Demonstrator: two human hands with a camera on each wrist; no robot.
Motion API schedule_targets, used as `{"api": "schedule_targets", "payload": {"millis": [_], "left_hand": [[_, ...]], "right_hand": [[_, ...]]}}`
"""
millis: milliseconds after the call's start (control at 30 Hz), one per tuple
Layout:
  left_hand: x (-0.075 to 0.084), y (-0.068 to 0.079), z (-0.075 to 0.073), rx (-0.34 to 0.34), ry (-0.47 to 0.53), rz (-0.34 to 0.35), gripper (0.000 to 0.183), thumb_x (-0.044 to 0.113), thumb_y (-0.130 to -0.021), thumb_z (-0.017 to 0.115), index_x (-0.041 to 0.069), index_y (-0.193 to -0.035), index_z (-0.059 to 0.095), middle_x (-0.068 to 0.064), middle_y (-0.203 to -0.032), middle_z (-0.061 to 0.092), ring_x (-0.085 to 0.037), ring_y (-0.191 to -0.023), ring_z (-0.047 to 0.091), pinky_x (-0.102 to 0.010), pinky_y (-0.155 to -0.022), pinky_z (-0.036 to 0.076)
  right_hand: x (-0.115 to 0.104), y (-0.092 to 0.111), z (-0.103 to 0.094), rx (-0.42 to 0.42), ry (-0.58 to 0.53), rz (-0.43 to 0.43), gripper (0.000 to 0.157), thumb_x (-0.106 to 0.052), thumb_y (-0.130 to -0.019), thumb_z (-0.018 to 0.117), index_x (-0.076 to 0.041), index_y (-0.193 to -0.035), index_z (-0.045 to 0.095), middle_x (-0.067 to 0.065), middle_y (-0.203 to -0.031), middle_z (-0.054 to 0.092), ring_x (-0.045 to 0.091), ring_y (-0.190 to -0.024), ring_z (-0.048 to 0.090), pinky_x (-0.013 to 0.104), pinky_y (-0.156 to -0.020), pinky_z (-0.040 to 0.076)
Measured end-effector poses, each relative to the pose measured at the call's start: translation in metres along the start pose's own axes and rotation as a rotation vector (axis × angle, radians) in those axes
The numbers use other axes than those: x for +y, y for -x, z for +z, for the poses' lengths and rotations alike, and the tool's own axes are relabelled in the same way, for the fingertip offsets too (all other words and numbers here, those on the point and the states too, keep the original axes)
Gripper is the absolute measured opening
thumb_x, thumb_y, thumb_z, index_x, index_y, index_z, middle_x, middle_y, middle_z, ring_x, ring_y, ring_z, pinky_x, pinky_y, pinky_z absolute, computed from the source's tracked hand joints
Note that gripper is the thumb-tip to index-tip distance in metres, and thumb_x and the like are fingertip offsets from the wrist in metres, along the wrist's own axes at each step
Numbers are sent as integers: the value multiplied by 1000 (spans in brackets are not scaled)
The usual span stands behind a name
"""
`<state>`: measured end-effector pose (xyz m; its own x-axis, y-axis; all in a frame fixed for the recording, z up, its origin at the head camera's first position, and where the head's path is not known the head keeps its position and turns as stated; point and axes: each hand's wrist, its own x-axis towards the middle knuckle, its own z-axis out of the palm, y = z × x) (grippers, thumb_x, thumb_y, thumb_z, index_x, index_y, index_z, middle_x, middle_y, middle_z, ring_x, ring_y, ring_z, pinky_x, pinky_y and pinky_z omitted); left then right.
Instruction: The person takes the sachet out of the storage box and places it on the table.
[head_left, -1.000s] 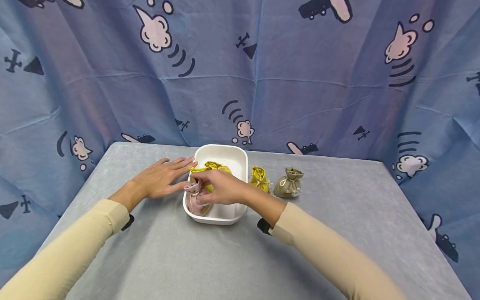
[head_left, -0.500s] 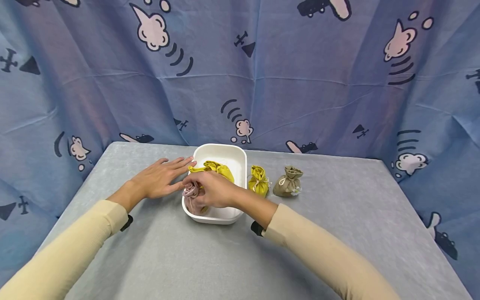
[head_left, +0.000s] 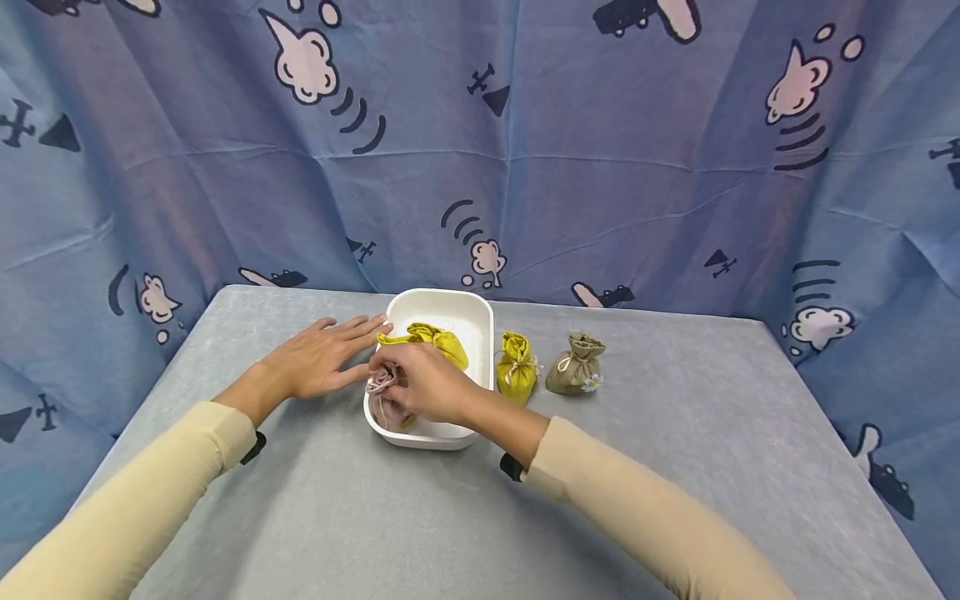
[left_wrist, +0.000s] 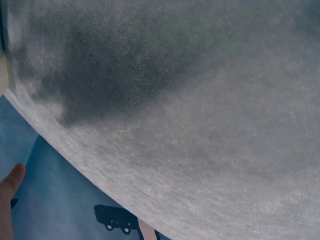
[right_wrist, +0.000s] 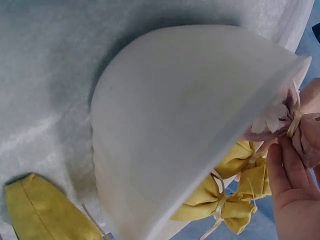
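A small pink drawstring pouch [head_left: 388,414] sits in the near left corner of a white plastic bin [head_left: 448,307]. My right hand [head_left: 429,385] pinches its gathered neck; in the right wrist view the fingers [right_wrist: 290,172] lie beside the tied cord. Behind that hand, yellow pouches [head_left: 447,343] lie inside the bin, partly hidden. My left hand [head_left: 315,358] has its fingers spread and straight, reaching to the bin's left rim. Only a bit of that hand shows at the left edge of the left wrist view.
Right of the bin, a yellow pouch [head_left: 516,371] stands close to its wall. Farther right is an olive-brown pouch [head_left: 576,371] with a small white flower. A patterned blue curtain [head_left: 600,167] hangs behind the grey table [head_left: 360,517].
My right hand has shifted slightly left and down with the pink pouch's neck, and the pouch now sits lower in the corner. The left hand stays in place.
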<state>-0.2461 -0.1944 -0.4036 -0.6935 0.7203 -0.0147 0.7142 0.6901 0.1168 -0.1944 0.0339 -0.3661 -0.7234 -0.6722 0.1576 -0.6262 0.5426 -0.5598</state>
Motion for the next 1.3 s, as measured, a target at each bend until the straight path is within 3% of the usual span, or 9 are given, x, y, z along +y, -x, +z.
{"api": "schedule_targets", "payload": {"millis": [400,533,833,1033,1300], "left_hand": [[1,0,0,-2,17,-8,66,56,-103,39,20,-158,31,0,-164,22,-27,-149,26,-62,-113,26],[1,-1,0,-5,17,-10,66,57,-103,39,20,-158,31,1,-164,22,-27,-149,25,-62,-113,25],[1,-2,1,-12,12,-9,67,57,-103,38,18,-158,30,-1,-164,23,-29,-148,27,-64,-112,26],[1,-1,1,-8,10,-11,69,58,-102,39,19,-158,30,-1,-164,23,-28,-148,26,-64,-112,26],[2,-2,0,-14,12,-20,69,59,-102,39,19,-158,29,-1,-164,22,-28,-149,26,-64,-112,26]], "right_hand": [[6,6,-6,49,-4,-35,21,-7,-85,79,-13,-104,74,-5,-92,70,6,-84,61,21,-76,48],[6,9,-12,75,-33,-47,23,-4,-85,79,-8,-106,74,-1,-97,72,9,-89,66,19,-79,51],[3,18,-44,113,-72,-93,28,2,-83,78,0,-110,72,7,-104,73,13,-92,68,17,-84,52],[0,26,-66,133,-142,-76,28,7,-82,77,3,-110,72,7,-98,71,14,-90,65,17,-85,53],[-3,40,-85,162,-103,-105,30,7,-83,76,0,-111,72,7,-104,73,14,-91,66,20,-87,53]]}}
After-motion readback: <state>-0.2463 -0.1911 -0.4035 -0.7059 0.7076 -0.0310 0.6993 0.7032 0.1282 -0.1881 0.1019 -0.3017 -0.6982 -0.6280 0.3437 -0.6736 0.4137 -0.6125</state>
